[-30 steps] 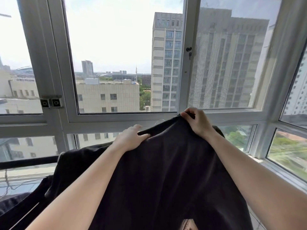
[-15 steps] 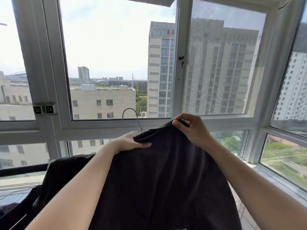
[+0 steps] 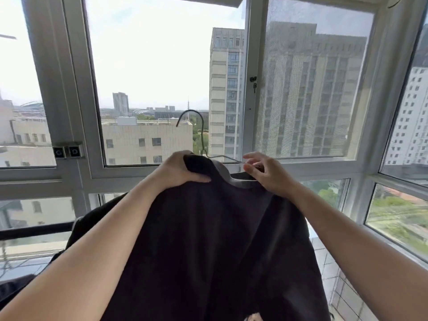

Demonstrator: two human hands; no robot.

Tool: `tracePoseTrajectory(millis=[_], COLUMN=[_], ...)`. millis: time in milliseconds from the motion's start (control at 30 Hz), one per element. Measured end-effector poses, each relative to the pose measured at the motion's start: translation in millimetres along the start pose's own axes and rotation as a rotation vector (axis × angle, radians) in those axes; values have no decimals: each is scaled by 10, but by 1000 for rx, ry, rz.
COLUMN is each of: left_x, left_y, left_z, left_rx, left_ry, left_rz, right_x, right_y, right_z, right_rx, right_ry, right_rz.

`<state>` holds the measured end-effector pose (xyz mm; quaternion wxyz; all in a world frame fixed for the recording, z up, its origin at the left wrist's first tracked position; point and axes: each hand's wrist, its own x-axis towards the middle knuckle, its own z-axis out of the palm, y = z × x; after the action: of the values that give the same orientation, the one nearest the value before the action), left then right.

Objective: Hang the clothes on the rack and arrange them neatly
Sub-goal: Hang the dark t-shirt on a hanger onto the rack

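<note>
A dark garment [image 3: 213, 239] hangs in front of me on a thin wire hanger [image 3: 202, 135] whose hook sticks up through the neck opening. My left hand [image 3: 180, 170] grips the fabric at the left shoulder, just left of the collar. My right hand [image 3: 266, 174] pinches the fabric at the right side of the collar, fingers partly spread, close to the hanger's arm. The lower part of the hanger is hidden inside the garment.
A black rail [image 3: 34, 230] runs along the lower left, with more dark cloth [image 3: 14, 288] lying below it. Large white-framed windows [image 3: 245, 89] close off the front and right side. A tiled ledge [image 3: 333, 274] shows at the lower right.
The hanger's hook has emerged through the neck and now stands well above the collar. Both hands have shifted onto the shoulders beside the collar, and the view has tilted upward.
</note>
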<state>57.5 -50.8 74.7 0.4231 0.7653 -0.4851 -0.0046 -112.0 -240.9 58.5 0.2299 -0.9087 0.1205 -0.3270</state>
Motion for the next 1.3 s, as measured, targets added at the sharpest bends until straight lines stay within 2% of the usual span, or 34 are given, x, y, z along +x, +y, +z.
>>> tracePoseTrajectory(millis=[67,200,433,633,767,867,1000,1300], left_x=[-97,-325,-806,-1202,-1453,-1611,-1779,-2203], left_y=[182,359,421,523,804,968,1069,651], left_z=[-96,-303,-584,-657,-693,-729,-719,-683], left_rx=[25,7,20,23,-63,-117,-146,-214], left_ry=[-18,-22,148,283,364,310,221,19], left_rz=[14,15,-21,28,57,80,111,24], right_x=[-1,-70,-312,-595,-837,-963,-1051,-1441], right_y=[-104,-249,-455,-607,-841,-1145,-1571,-1885], right_z=[-60,-104,-301,-467,-699,-821,-793,-307], right_rx=[2,3,54,91,116,114,140,99], right_ry=[5,123,316,326,229,144,138,127], right_rz=[-55,-123,-68,-88,-115,-191,-266,-82])
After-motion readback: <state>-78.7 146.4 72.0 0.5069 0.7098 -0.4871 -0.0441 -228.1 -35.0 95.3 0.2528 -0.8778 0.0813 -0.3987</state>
